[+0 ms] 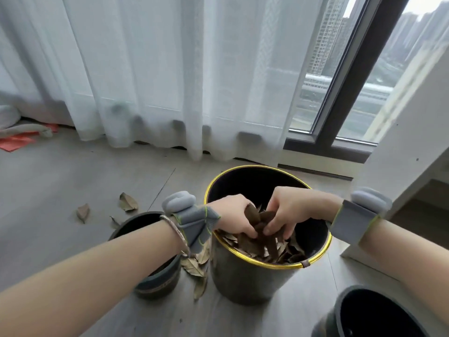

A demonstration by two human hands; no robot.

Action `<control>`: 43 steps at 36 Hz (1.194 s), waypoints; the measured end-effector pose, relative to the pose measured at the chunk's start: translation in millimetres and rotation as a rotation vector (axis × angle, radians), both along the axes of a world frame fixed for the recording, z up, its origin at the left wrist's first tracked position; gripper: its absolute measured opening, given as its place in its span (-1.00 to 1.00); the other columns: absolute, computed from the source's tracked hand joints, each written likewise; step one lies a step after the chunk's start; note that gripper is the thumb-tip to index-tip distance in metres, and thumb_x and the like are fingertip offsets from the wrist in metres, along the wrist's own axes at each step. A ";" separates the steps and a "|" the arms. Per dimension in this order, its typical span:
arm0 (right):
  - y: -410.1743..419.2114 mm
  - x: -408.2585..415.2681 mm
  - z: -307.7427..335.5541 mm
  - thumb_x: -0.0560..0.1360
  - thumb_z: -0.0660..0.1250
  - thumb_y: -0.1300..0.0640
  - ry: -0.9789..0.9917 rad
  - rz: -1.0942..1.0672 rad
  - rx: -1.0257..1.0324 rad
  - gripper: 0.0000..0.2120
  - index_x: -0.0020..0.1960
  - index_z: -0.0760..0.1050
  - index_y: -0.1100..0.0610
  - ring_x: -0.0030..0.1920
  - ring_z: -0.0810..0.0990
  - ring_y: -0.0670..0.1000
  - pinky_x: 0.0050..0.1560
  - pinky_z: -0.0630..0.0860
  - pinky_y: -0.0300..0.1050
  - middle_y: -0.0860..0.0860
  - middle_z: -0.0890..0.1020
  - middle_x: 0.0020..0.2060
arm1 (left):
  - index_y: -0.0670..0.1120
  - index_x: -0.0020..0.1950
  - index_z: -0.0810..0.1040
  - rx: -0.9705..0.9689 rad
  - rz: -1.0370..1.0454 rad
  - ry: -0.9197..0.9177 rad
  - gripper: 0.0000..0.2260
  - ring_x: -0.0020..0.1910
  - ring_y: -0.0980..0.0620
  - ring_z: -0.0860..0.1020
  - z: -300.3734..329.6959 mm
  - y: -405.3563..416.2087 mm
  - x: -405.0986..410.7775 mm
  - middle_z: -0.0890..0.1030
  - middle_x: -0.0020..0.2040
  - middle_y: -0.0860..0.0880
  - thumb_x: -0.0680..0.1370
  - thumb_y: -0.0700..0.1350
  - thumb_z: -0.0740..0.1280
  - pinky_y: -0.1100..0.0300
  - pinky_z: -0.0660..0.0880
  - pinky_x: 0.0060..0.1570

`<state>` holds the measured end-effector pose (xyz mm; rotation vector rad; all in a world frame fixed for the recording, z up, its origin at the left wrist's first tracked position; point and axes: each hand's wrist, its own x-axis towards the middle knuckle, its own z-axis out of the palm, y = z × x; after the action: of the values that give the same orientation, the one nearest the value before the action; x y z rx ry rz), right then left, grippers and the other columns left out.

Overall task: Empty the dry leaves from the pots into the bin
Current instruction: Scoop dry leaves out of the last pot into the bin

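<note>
A dark bin (pixel 245 280) with a gold rim stands on the floor in the middle, with dry brown leaves (pixel 286 251) piled inside. Over its mouth my left hand (pixel 233 215) and my right hand (pixel 291 210) meet, fingers curled round a clump of dry leaves (pixel 261 218) held between them. One dark pot (pixel 155 283) sits left of the bin, partly hidden by my left forearm. A second dark pot (pixel 369 314) is at the lower right; I see no leaves in its dark inside.
Loose dry leaves (pixel 127 203) lie on the grey floor left of the bin, and more leaves (pixel 194 266) lie between the left pot and the bin. Sheer curtains (pixel 158 81) hang behind. A white furniture panel (pixel 401 166) stands at the right. Red paper (pixel 14 143) lies far left.
</note>
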<state>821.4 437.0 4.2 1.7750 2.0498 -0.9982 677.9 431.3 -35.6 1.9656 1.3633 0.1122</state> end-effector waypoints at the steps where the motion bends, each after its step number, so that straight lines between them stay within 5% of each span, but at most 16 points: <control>1: 0.3 3.5 -4.5 0.45 0.42 0.17 0.007 -0.004 -0.022 -0.85 0.01 0.64 0.18 -0.42 0.62 -0.18 -0.19 0.53 -0.40 -0.03 0.66 -0.30 | -0.05 0.12 0.58 0.021 -0.026 0.043 -0.71 0.06 -0.02 0.59 -2.9 -0.3 2.3 0.64 0.05 -0.04 0.42 -0.08 0.46 0.12 0.54 0.12; 5: 3.4 15.7 -22.7 0.44 0.43 0.18 0.016 -0.024 -0.042 -0.85 0.00 0.65 0.18 -0.33 0.65 -0.08 -0.08 0.60 -0.25 0.01 0.66 -0.26 | -0.11 0.18 0.56 0.097 -0.076 0.165 -0.70 0.06 -0.07 0.61 -12.1 -1.5 6.3 0.64 0.08 -0.09 0.46 -0.10 0.42 0.08 0.56 0.11; 14: 10.7 28.4 -44.8 0.44 0.42 0.27 0.031 -0.081 -0.082 -0.83 0.02 0.62 0.13 -0.18 0.65 0.02 -0.23 0.62 -0.28 0.13 0.66 -0.08 | -0.01 0.08 0.62 0.189 -0.088 0.193 -0.80 0.05 -0.02 0.61 -20.5 3.8 3.5 0.64 0.07 -0.01 0.48 -0.19 0.39 0.06 0.57 0.11; 20: 23.3 27.8 -37.8 0.45 0.42 0.25 0.178 -0.122 0.017 -0.87 -0.02 0.65 0.11 -0.01 0.65 0.05 -0.12 0.64 -0.21 0.02 0.64 -0.12 | -0.07 0.04 0.63 0.236 -0.018 -0.022 -0.81 -0.05 0.08 0.62 -11.1 11.4 -13.7 0.68 -0.01 -0.02 0.46 -0.23 0.37 0.22 0.56 0.05; 24: 33.3 18.5 -35.6 0.45 0.41 0.25 0.268 -0.154 0.101 -0.91 -0.10 0.64 0.08 -0.24 0.63 0.00 -0.17 0.62 -0.15 0.09 0.67 -0.15 | -0.07 0.02 0.63 0.261 0.079 -0.179 -0.84 -0.19 0.18 0.57 0.1 16.7 -35.3 0.65 -0.10 0.01 0.47 -0.22 0.39 0.44 0.49 -0.12; 30: 39.0 -13.7 -25.8 0.46 0.41 0.20 0.536 -0.238 0.295 -0.95 -0.09 0.63 0.15 -0.29 0.59 -0.08 -0.27 0.59 -0.31 0.06 0.64 -0.27 | -0.09 -0.04 0.60 0.233 0.376 -0.396 -0.93 -0.27 0.09 0.56 3.3 20.5 -66.2 0.63 -0.19 -0.02 0.49 -0.16 0.40 0.29 0.54 -0.18; 35: 27.6 -77.4 -9.9 0.46 0.42 0.17 0.709 -0.051 0.192 -0.81 0.01 0.61 0.26 -0.27 0.65 -0.03 -0.23 0.63 -0.26 0.12 0.67 -0.23 | -0.15 -0.01 0.57 0.091 0.485 -0.196 -0.91 -0.28 0.04 0.59 -13.4 14.4 -108.4 0.61 -0.21 -0.05 0.52 -0.17 0.35 0.28 0.56 -0.20; 38: 19.1 -111.2 -13.1 0.46 0.42 0.18 0.557 0.113 0.076 -0.81 0.03 0.60 0.25 -0.24 0.67 -0.04 -0.14 0.64 -0.24 0.11 0.69 -0.22 | -0.15 0.03 0.61 -0.062 0.416 0.051 -0.87 -0.06 -0.05 0.66 -32.3 8.3 -124.1 0.68 -0.03 -0.13 0.52 -0.15 0.36 0.13 0.59 0.07; 43: 3.3 -174.7 -55.5 0.46 0.36 0.22 0.087 0.425 0.066 -0.76 0.11 0.57 0.28 -0.09 0.61 0.09 -0.14 0.54 -0.15 0.19 0.66 0.04 | -0.11 0.17 0.57 -0.178 0.309 0.445 -0.73 0.06 0.01 0.60 -75.6 -6.7 -156.7 0.63 0.14 -0.04 0.51 -0.05 0.36 0.21 0.49 0.04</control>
<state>646.8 440.2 -51.3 1.2558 2.3983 -0.8970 521.2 424.6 -111.2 1.6778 1.8877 -0.3102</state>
